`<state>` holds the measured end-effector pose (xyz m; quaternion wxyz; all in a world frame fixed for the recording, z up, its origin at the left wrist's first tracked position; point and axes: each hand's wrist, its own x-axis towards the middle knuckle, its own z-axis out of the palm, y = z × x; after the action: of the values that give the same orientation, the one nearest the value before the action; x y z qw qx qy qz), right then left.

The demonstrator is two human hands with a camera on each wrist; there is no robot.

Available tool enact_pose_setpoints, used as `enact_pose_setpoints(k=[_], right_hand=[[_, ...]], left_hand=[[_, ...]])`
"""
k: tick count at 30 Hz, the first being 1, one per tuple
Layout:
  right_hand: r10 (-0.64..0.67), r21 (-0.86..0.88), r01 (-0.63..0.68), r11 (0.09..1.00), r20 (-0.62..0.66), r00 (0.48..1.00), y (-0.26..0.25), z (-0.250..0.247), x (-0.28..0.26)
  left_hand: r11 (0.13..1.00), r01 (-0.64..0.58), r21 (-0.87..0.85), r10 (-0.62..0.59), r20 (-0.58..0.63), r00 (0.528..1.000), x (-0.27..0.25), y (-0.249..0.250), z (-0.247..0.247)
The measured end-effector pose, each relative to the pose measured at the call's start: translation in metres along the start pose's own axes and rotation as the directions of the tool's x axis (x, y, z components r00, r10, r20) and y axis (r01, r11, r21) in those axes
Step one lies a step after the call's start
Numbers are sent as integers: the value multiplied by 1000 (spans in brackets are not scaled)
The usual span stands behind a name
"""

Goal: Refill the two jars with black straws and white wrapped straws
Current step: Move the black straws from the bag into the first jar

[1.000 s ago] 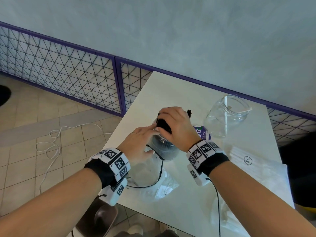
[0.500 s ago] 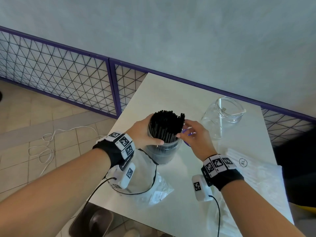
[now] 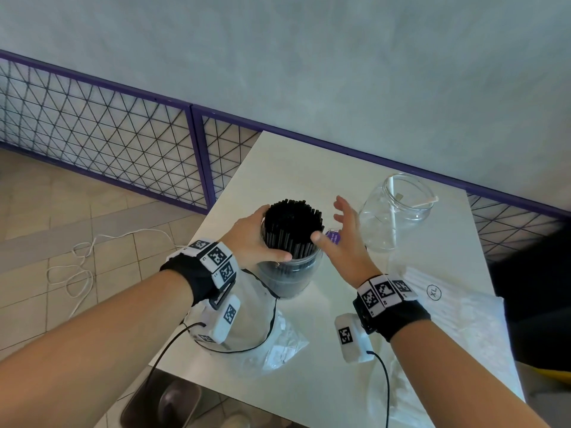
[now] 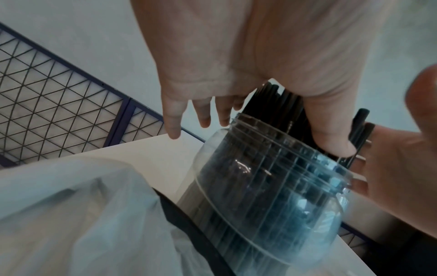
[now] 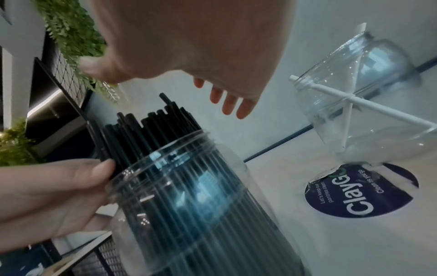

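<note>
At the far left, beyond the desk [image 3: 309, 350] edge, a purple-framed wire fence [image 3: 102, 143] runs along the grey wall, and a white cord [image 3: 74, 264] lies looped on the tiled floor. On the near left part of the desk lies a crumpled clear plastic bag [image 3: 278, 344]. The left hand [image 3: 256, 239] curls round the bundle of black straws [image 3: 293, 227] just above the rim of the near jar [image 3: 290, 276]; its thumb presses the front of the bundle and its fingers wrap the far side. The straws stand upright, packed tight, with their tops well above the jar's mouth. The jar stands on the desk, touching the bag's edge.

Just right of the straws, the right hand [image 3: 346, 242] hovers with its fingers spread and straight, holding nothing; its thumb tip is close to the bundle, though whether it touches cannot be told. Under it a round purple sticker [image 5: 359, 192] marks the desk. Farther right stands the second jar [image 3: 398, 211], clear, with two white wrapped straws [image 5: 359, 104] crossed inside it, one poking out over the rim. At the right edge of the desk lies a flat pack of white wrapped straws [image 3: 432, 291] marked XL.
</note>
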<state>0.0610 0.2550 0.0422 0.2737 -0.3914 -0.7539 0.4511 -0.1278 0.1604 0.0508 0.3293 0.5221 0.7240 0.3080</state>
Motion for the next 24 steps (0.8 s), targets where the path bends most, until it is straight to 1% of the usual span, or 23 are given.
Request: enact_pose_setpoints(k=[3, 5, 6, 8, 10, 11, 15, 18, 20, 21, 22, 24], right_hand=[[56, -48, -48, 998, 171, 984, 6, 6, 6], [91, -39, -85, 996, 225, 970, 6, 13, 13], [100, -33, -95, 995, 217, 971, 5, 19, 15], [94, -45, -89, 995, 130, 987, 1, 31, 16], [56, -17, -55, 998, 37, 998, -3, 40, 14], [46, 10, -47, 999, 18, 999, -5, 42, 12], [55, 152, -56, 987, 12, 998, -8, 43, 8], [54, 185, -55, 981, 13, 998, -7, 42, 5], [29, 155, -31, 987, 18, 999, -5, 40, 2], [2, 113, -4, 994, 19, 1000, -5, 38, 1], [-37, 51, 36, 998, 20, 999, -5, 36, 0], [-161, -88, 163, 983, 26, 987, -6, 32, -1]], left_hand=[[1000, 25, -3, -25, 55, 998, 3, 6, -1], [999, 35, 18, -37, 94, 995, 5, 10, 0], [999, 41, 26, -43, 105, 994, 6, 12, 2], [999, 39, 35, -42, 92, 995, 7, 14, 3], [1000, 1, 22, -3, 50, 999, 8, 14, 2], [1000, -20, 11, 20, 36, 999, 8, 15, 0], [999, -53, 8, 52, 46, 998, 5, 16, -7], [999, -42, 28, 40, 66, 997, 3, 14, -6], [999, -38, 36, 35, 65, 997, 3, 10, -5], [998, -36, 42, 33, 62, 998, 2, 8, -5], [998, -31, 48, 28, 55, 998, 2, 7, -5], [997, -35, 66, 33, 29, 999, 2, 5, -6]])
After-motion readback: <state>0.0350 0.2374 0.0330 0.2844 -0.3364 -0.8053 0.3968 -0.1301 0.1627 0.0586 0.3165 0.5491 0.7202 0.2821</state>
